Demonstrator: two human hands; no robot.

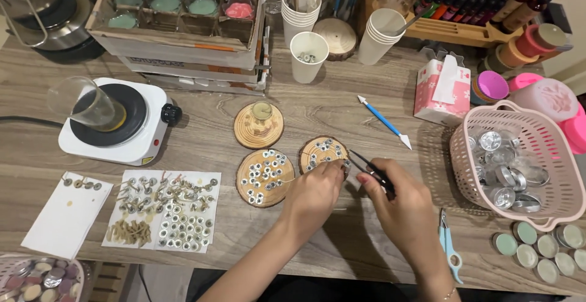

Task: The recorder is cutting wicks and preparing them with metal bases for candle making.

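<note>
Grey wood-grain bench [378,174] is crowded with candle supplies. My right hand [400,207] is pinching slim black tweezers [369,171] over the small round wooden slice [322,151] of tiny metal wick tabs [325,149]; my left hand [312,192] is pinching one, I judge. They're looking light, stiff, slippery: I'd be gripping edges.

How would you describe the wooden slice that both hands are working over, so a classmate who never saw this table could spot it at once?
Start at the pink basket on the table's right and look left to three round wooden slices. The one meant is the rightmost, just under the left hand's fingertips and the black tweezers in the right hand. Of the two slices holding small metal discs, it is the smaller.
</note>
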